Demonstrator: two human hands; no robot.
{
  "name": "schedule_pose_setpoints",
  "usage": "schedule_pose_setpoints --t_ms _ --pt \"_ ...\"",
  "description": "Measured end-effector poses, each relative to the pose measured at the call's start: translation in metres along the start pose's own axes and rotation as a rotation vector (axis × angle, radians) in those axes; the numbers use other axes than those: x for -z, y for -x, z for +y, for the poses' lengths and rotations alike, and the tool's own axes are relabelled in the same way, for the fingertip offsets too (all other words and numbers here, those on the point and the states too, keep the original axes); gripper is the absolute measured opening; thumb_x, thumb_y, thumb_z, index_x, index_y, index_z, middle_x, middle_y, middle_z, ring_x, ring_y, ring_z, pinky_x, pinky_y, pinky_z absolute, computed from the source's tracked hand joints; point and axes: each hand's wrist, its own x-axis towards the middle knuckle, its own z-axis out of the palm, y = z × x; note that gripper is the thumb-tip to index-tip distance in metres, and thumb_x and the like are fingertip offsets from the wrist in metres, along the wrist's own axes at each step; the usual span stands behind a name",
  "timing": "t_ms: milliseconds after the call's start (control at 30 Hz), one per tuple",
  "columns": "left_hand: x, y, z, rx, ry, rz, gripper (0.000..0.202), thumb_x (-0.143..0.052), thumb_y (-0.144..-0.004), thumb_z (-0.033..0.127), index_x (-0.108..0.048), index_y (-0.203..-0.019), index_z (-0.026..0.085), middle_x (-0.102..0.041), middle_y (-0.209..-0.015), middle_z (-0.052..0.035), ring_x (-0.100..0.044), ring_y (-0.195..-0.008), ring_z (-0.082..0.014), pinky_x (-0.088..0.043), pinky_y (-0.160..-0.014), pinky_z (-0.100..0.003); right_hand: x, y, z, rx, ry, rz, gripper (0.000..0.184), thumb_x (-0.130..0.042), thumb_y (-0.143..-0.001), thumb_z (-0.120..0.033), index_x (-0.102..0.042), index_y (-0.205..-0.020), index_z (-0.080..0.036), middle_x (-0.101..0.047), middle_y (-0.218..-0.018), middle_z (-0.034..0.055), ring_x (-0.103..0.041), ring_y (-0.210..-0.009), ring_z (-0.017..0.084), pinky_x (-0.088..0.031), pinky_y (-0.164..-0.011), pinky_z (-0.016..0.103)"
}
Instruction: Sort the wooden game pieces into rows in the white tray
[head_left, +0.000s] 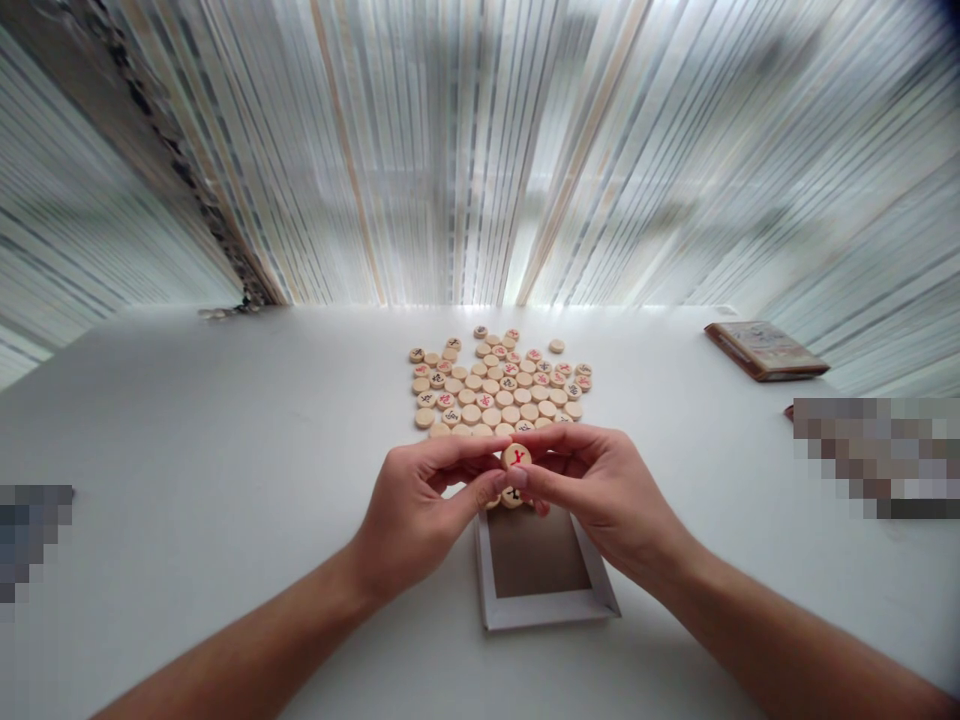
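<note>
From where I stand, the person's left hand (427,505) and right hand (604,480) meet over the white tabletop (247,450), thumbs and forefingers nearly closed around a round pale wooden disc with a red character (517,457). It sits between the fingertips of both hands, above the far end of a shallow rectangular tray with a white rim and brown floor (547,610). Just below it shows a pale wooden disc with a black character (513,495); I can't tell what it rests on, as the thumbs partly cover it.

Beyond the hands spreads a cluster of flat wooden discs (508,398), some plain, some marked in red or black. The hands hide its near edge and the tray's far end. One plain wooden disc (556,346) lies apart at the back.

Off to the right is a flat brown rectangular box or book (766,350), with a blurred-out object (862,450) nearer; another blurred patch (30,535) sits far left. Striped, translucent curtains (420,150) hang behind the table.
</note>
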Motion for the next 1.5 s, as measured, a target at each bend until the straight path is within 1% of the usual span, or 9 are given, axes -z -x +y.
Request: schedule_pose_setpoints --t_ms 233,400,533,667,833,1000,1100,1267,1500 --pt "0.0015 0.0014 0.0040 -0.252 -0.275 -0.073 0.024 -0.083 -0.089 0.009 -0.084 -0.113 0.014 -0.087 -0.093 -0.0055 -0.081 -0.083 -0.0154 -0.066 -0.080 -0.021 0.0013 0.0025 0.0007 -0.012 -0.032 -0.018 0.029 -0.104 -0.065 -0.028 -0.082 -0.082 -0.017 -0.079 -0.072 0.0042 -0.069 -0.061 0.014 -0.055 -0.054 0.021" --pt "0.0012 -0.0005 0.0030 -0.210 -0.180 -0.096 0.022 -0.082 -0.091 0.009 -0.083 -0.111 0.017 -0.087 -0.091 -0.0033 -0.082 -0.082 -0.0148 -0.067 -0.081 -0.022 0.0001 0.0010 -0.0004 -0.004 -0.068 -0.054 0.022 -0.098 -0.075 -0.031 -0.083 -0.083 -0.017 -0.077 -0.068 0.0030 -0.066 -0.060 0.011 -0.053 -0.057 0.020" --pt "0.0019 -0.0006 -0.0026 -0.136 -0.076 -0.026 0.027 -0.086 -0.086 0.009 -0.085 -0.111 0.019 -0.087 -0.098 -0.0033 -0.083 -0.085 -0.0143 -0.067 -0.083 -0.019 -0.0010 -0.0002 -0.0033 -0.019 -0.090 -0.073 0.022 -0.095 -0.081 -0.036 -0.087 -0.089 -0.017 -0.080 -0.073 0.0051 -0.069 -0.063 0.011 -0.055 -0.061 0.019" --pt "0.0017 -0.0025 -0.0026 -0.019 0.050 0.026 0.028 -0.091 -0.081 0.012 -0.087 -0.106 0.022 -0.087 -0.096 -0.0030 -0.083 -0.083 -0.0143 -0.067 -0.080 -0.017 -0.0015 -0.0005 -0.0060 -0.053 -0.129 -0.090 0.026 -0.097 -0.077 -0.034 -0.089 -0.099 -0.021 -0.083 -0.080 0.0057 -0.074 -0.068 0.012 -0.060 -0.068 0.021" --pt "-0.0005 -0.0063 0.0021 0.054 0.180 0.010 0.025 -0.094 -0.079 0.018 -0.088 -0.104 0.020 -0.086 -0.084 -0.0049 -0.082 -0.072 -0.0147 -0.068 -0.070 -0.017 -0.0015 -0.0001 -0.0055 -0.047 -0.113 -0.091 0.030 -0.101 -0.071 -0.025 -0.089 -0.099 -0.022 -0.083 -0.081 0.0049 -0.076 -0.073 0.014 -0.060 -0.069 0.020" --pt "-0.0016 -0.0050 0.0015 0.038 0.148 0.010 0.026 -0.093 -0.080 0.016 -0.088 -0.106 0.021 -0.087 -0.089 -0.0054 -0.082 -0.071 -0.0148 -0.068 -0.070 -0.017 -0.0014 0.0012 -0.0025 -0.054 -0.114 -0.076 0.035 -0.103 -0.064 -0.018 -0.087 -0.095 -0.020 -0.083 -0.080 0.0049 -0.078 -0.071 0.015 -0.061 -0.068 0.020" --pt "-0.0012 -0.0021 -0.0012 0.016 0.088 0.011 0.026 -0.089 -0.084 0.013 -0.088 -0.108 0.021 -0.087 -0.095 -0.0060 -0.085 -0.080 -0.0180 -0.069 -0.076 -0.018 -0.0014 0.0006 -0.0016 -0.060 -0.122 -0.060 0.038 -0.104 -0.060 -0.015 -0.086 -0.094 -0.019 -0.084 -0.081 0.0051 -0.079 -0.071 0.015 -0.061 -0.067 0.019" --pt "-0.0010 0.0014 -0.0015 -0.050 -0.045 -0.035 0.028 -0.084 -0.087 0.008 -0.087 -0.113 0.019 -0.086 -0.106 -0.0081 -0.086 -0.091 -0.0228 -0.071 -0.082 -0.023 -0.0017 -0.0009 -0.0030 -0.063 -0.117 -0.032 0.037 -0.106 -0.053 -0.014 -0.083 -0.082 -0.017 -0.081 -0.070 0.0029 -0.075 -0.063 0.013 -0.056 -0.056 0.015" --pt "-0.0023 0.0014 0.0029 -0.110 -0.036 -0.137 0.033 -0.078 -0.089 0.002 -0.083 -0.120 0.014 -0.087 -0.105 -0.0105 -0.086 -0.087 -0.0218 -0.071 -0.084 -0.025 0.0023 -0.0004 -0.0004 -0.042 -0.093 -0.036 0.030 -0.105 -0.059 -0.017 -0.082 -0.078 -0.016 -0.080 -0.073 0.0033 -0.069 -0.059 0.009 -0.055 -0.056 0.016"
